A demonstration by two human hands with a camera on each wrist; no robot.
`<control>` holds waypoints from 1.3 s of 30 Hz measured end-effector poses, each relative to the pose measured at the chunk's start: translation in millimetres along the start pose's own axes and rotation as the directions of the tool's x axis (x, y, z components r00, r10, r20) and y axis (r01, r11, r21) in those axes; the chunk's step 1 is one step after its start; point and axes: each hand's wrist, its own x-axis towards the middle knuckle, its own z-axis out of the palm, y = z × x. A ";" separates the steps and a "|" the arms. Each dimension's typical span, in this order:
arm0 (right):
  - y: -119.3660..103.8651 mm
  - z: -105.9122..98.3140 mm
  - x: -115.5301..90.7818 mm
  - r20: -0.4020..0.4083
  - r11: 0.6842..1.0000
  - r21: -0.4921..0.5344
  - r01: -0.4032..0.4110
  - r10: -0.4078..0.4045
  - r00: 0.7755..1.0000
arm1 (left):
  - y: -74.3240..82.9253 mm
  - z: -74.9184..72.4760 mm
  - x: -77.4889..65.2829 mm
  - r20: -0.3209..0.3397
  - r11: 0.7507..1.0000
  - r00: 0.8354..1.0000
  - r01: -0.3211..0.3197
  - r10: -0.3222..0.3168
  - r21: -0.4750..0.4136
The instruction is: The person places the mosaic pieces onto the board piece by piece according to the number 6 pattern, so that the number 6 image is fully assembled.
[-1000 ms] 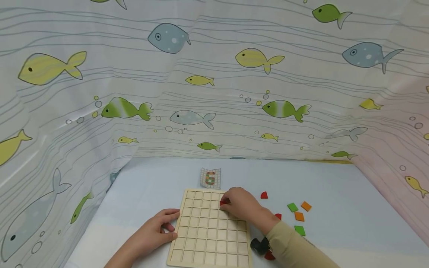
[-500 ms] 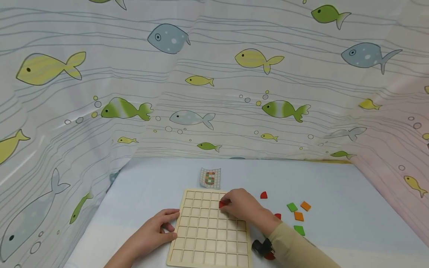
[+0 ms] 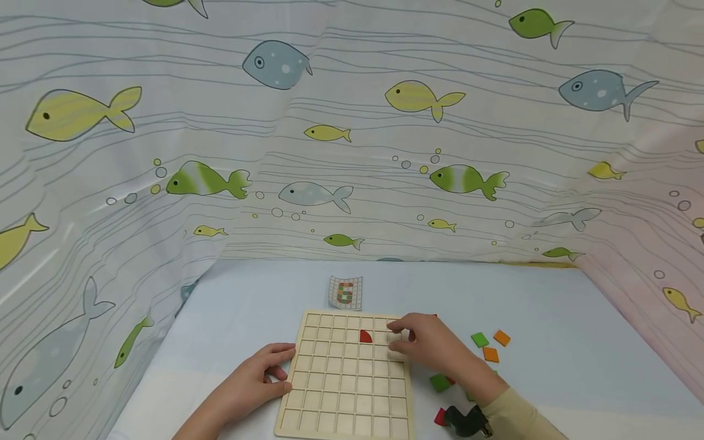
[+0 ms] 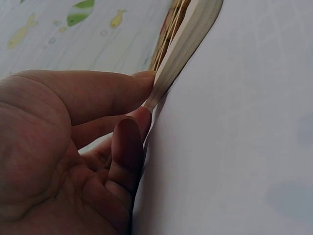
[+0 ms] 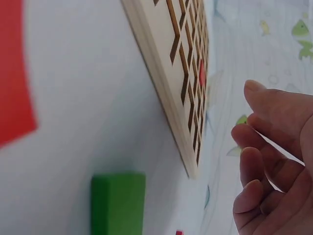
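In the head view, a wooden grid board [image 3: 332,382] lies on the table. One red quarter-circle tile [image 3: 365,337] sits in a cell near its far side. My left hand [image 3: 250,377] rests at the board's left edge; in the left wrist view, the left thumb and fingers [image 4: 129,142] touch the board's rim [image 4: 183,46]. Over the board's far right part, my right hand [image 3: 429,341] has thumb and forefinger apart. In the right wrist view, nothing shows between the right hand's fingers [image 5: 257,161].
Right of the board lie green tiles [image 3: 480,340], orange tiles [image 3: 502,338] and red pieces [image 3: 440,417], some partly behind the right arm. Behind the board is a small pattern card [image 3: 345,292]. A fish-print curtain [image 3: 352,153] surrounds the table. A black wrist camera [image 3: 466,421] hangs at the right sleeve.
My right hand has let go of the red quarter-circle tile, leaving it on the board, and moved right with its fingers parted. The left hand stays in place.
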 end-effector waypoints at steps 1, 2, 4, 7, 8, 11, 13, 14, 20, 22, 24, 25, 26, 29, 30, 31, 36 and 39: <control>2.7 -1.8 -3.1 -0.010 1.000 -0.004 -0.006 0.006 1.000 | 0.2 -0.2 0.1 0.002 1.000 1.000 0.000 0.000 -0.002; 5.3 -3.4 -6.0 -0.021 1.000 -0.010 -0.013 0.013 1.000 | 0.4 -0.3 0.1 0.004 1.000 1.000 0.000 0.000 -0.005; 10.6 -5.9 -11.7 -0.040 1.000 -0.016 -0.023 0.022 0.999 | 0.8 -0.4 0.2 0.009 1.000 1.000 0.002 -0.002 -0.011; 18.0 -8.1 -19.9 -0.067 0.999 -0.012 -0.044 0.043 0.997 | 1.0 -0.5 0.5 0.014 1.000 1.000 0.000 0.000 -0.012; 20.5 -8.7 -22.3 -0.075 0.999 -0.004 -0.043 0.043 0.996 | 0.9 -0.4 0.5 0.014 1.000 1.000 0.000 0.000 -0.009; 27.3 -10.6 -29.7 -0.090 0.999 0.031 -0.037 0.040 0.995 | 0.5 -0.3 0.5 0.013 1.000 1.000 -0.002 0.003 -0.002; 31.6 -12.2 -34.5 -0.094 0.998 0.055 -0.030 0.036 0.995 | 0.1 -0.3 0.7 0.014 1.000 1.000 -0.003 0.003 0.000; 33.7 -12.9 -36.7 -0.093 0.997 0.068 -0.032 0.039 0.995 | 0.0 -0.2 0.8 0.015 1.000 1.000 -0.003 0.003 0.000; 45.5 -15.8 -49.3 -0.101 0.987 0.089 -0.133 0.142 0.985 | -0.7 -0.2 1.3 0.017 1.000 1.000 -0.002 0.002 0.002; 49.5 -16.2 -53.5 -0.108 0.981 0.097 -0.168 0.178 0.978 | -0.4 -0.3 1.1 0.017 1.000 1.000 -0.003 0.003 0.001; 53.3 -16.4 -57.3 -0.115 0.973 0.106 -0.203 0.215 0.970 | -0.2 -0.4 0.8 0.016 1.000 1.000 -0.006 0.006 0.001; 55.3 -16.4 -59.2 -0.119 0.970 0.109 -0.216 0.228 0.966 | -0.1 -0.4 0.5 0.016 1.000 1.000 -0.006 0.006 0.000; 57.2 -16.6 -61.3 -0.120 0.967 0.114 -0.229 0.242 0.963 | 0.0 -0.4 0.4 0.016 1.000 1.000 -0.007 0.007 -0.002; 61.9 -18.5 -68.0 -0.127 0.956 0.122 -0.268 0.283 0.951 | 0.3 -0.4 0.4 0.014 1.000 1.000 -0.002 0.002 -0.005; 63.5 -19.2 -70.1 -0.130 0.954 0.119 -0.276 0.290 0.948 | 0.4 -0.4 0.5 0.015 1.000 1.000 0.002 -0.001 -0.007; 64.9 -20.3 -72.4 -0.131 0.952 0.120 -0.281 0.296 0.946 | 0.4 -0.4 0.7 0.015 1.000 1.000 0.004 -0.003 -0.009; 72.6 -25.0 -82.7 -0.162 0.953 0.119 -0.280 0.297 0.941 | 0.7 -0.4 0.8 0.018 1.000 1.000 0.011 -0.010 -0.024; 77.7 -27.7 -90.5 -0.186 0.953 0.124 -0.278 0.298 0.936 | 0.9 -0.5 0.7 0.019 1.000 1.000 0.011 -0.011 -0.026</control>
